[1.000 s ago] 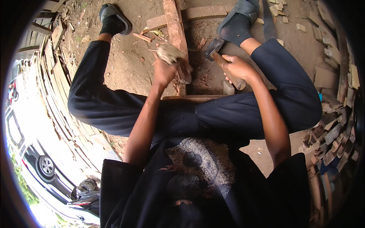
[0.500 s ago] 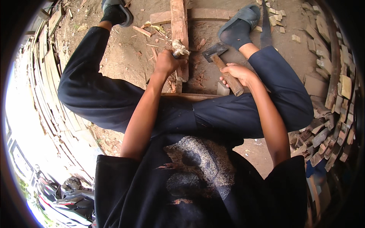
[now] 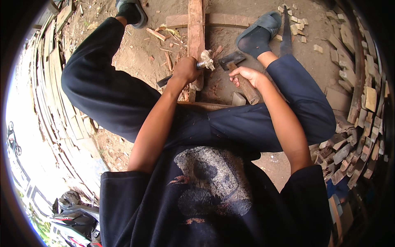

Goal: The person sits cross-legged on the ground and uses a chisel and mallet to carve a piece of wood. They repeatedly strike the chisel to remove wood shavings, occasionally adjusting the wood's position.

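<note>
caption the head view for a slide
Left hand grips a tool at a wooden beam; right hand a hammer.

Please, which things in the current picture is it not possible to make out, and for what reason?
All in the head view:
Middle of the tool with the frayed pale end: hidden by the left hand around it.
Part of the handle of the hammer: covered by the right hand.
Far end of the reddish beam: cut off by the top edge.
Part of the motorcycle: hidden behind the black shirt.
</note>
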A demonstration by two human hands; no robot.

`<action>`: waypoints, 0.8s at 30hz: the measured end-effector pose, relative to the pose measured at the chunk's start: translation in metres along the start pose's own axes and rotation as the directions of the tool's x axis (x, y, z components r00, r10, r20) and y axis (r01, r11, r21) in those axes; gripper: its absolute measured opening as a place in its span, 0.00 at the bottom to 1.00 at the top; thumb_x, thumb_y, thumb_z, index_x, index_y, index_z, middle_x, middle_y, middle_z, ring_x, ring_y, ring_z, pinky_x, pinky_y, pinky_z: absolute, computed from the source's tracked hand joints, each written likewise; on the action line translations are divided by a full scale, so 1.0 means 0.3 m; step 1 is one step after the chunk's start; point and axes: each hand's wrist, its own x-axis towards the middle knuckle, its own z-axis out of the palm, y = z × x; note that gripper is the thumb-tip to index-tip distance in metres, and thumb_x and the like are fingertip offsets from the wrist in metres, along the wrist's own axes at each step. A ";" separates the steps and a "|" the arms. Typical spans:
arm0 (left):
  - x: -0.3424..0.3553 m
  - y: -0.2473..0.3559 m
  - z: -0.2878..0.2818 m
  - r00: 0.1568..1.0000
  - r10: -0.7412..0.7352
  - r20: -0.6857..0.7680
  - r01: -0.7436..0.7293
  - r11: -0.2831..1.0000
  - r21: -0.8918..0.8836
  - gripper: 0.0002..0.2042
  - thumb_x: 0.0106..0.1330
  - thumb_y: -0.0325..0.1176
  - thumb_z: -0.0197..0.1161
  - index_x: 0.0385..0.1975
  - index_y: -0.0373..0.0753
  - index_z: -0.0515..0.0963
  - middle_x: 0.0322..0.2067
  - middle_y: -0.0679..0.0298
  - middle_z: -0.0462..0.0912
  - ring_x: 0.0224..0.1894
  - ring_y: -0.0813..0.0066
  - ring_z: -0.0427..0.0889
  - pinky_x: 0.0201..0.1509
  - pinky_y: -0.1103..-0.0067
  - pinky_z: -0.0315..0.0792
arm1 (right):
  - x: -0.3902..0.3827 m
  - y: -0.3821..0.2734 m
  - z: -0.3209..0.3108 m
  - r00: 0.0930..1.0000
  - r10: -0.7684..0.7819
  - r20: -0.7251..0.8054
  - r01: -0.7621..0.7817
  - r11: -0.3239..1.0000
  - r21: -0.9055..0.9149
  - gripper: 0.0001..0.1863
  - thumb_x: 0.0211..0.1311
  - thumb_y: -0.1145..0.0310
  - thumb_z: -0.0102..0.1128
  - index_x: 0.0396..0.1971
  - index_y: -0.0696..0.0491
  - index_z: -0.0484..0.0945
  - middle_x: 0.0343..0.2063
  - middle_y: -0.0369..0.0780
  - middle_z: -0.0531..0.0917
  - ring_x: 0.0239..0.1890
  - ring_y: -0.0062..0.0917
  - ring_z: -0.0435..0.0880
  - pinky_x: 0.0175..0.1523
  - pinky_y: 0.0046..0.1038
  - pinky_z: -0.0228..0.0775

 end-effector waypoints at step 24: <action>0.142 -0.116 -0.189 0.925 -0.343 -0.165 0.269 0.895 -0.356 0.29 0.41 0.51 0.78 0.32 0.31 0.80 0.31 0.51 0.83 0.33 0.63 0.83 0.39 0.70 0.74 | 0.021 0.025 -0.006 0.993 -0.073 -0.093 0.065 0.994 -0.087 0.05 0.60 0.71 0.54 0.28 0.56 0.71 0.20 0.37 0.76 0.19 0.21 0.74 0.27 0.24 0.71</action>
